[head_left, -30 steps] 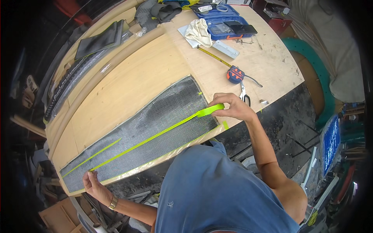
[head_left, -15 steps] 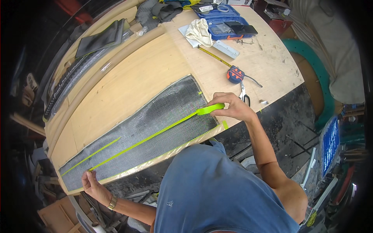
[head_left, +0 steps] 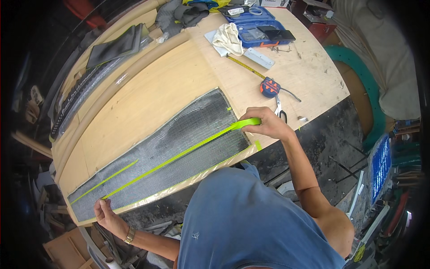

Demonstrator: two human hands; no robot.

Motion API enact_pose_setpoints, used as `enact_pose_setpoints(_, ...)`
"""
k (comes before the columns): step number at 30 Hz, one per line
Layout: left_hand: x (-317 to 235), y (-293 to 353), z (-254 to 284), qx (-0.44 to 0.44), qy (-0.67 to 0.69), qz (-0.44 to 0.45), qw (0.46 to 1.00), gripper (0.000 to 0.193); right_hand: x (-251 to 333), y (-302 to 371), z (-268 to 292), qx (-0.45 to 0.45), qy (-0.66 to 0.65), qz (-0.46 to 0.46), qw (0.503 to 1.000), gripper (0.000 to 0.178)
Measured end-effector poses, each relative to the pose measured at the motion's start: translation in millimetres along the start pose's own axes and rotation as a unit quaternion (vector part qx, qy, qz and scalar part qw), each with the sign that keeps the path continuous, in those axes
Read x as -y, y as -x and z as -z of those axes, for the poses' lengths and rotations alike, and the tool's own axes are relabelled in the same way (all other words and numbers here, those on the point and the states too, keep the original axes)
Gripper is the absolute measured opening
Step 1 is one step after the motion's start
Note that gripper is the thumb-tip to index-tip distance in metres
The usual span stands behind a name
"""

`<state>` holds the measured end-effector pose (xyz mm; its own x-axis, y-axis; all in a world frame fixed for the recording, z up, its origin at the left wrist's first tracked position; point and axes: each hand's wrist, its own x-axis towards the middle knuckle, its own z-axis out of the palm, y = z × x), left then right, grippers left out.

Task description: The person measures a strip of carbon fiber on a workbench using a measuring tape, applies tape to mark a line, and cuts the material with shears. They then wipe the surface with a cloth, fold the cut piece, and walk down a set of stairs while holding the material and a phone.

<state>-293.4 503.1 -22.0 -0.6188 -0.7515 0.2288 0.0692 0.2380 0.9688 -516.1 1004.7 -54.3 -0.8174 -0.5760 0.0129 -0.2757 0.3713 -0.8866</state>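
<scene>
A long tapering piece of dark woven cloth [head_left: 197, 116], like carbon fibre, lies flat on the wooden table. My right hand [head_left: 264, 123] grips a roll of bright green masking tape [head_left: 246, 122] over the cloth's wide right end. From that roll a strip of green tape [head_left: 172, 158] runs taut down to the left. At the strip's far end my left hand [head_left: 106, 213] pinches it between thumb and fingers, near the cloth's narrow end. A shorter green strip [head_left: 107, 179] is stuck to the cloth beyond it, roughly alongside.
Right of the cloth lie scissors [head_left: 280, 110], a tape measure [head_left: 270, 87] pulled partly out and a metal plate [head_left: 259, 58]. Behind them sit a white rag [head_left: 227, 38] and a blue case [head_left: 255, 31]. A long cardboard tube [head_left: 121, 80] curves along the table's far side.
The tape roll in my right hand has shifted slightly to the right and up. My left hand stays in place on the strip's end.
</scene>
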Motion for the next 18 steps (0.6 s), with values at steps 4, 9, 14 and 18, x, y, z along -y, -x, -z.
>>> enact_pose_setpoints(4,12.0,-3.5,-11.2,0.025,0.023,0.014,0.999,0.013,-16.1,-0.3,4.1,0.014,0.024,0.005,1.000,0.027)
enact_pose_setpoints(9,75.9,-23.7,-17.2,0.065,0.115,0.100,0.986,0.015,-27.1,-12.5,18.0,0.103,-0.065,-0.017,0.992,0.046)
enact_pose_setpoints(14,151.3,-16.8,-0.3,-0.014,0.105,0.189,0.976,0.026,-25.2,-13.0,31.6,0.190,-0.230,-0.076,0.952,0.050)
enact_pose_setpoints(18,148.2,-19.2,-65.1,-0.016,0.164,0.182,0.969,0.020,-20.9,-2.1,41.8,0.142,-0.193,-0.155,0.958,0.040)
